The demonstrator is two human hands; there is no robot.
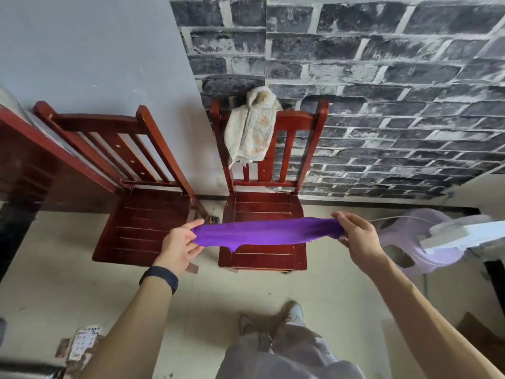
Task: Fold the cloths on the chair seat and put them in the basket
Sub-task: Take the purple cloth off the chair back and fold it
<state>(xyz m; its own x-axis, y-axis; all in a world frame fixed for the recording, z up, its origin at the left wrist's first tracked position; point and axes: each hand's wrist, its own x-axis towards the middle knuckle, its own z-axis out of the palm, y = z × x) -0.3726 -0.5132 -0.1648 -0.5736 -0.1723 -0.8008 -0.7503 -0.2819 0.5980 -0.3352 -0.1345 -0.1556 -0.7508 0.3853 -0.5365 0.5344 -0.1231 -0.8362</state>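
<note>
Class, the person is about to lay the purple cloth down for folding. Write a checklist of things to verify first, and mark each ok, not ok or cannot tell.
1. Left hand pinches one end of the purple cloth: ok.
2. Right hand grips the other end: ok.
3. Cloth spread flat: not ok, it is bunched into a band.
4. Chair seat lies below the cloth: ok.
5. All cloths dealt with: not ok, a cream cloth hangs on the chair back.
6. Basket within reach: cannot tell; the lavender plastic thing on the right is blurred.
</note>
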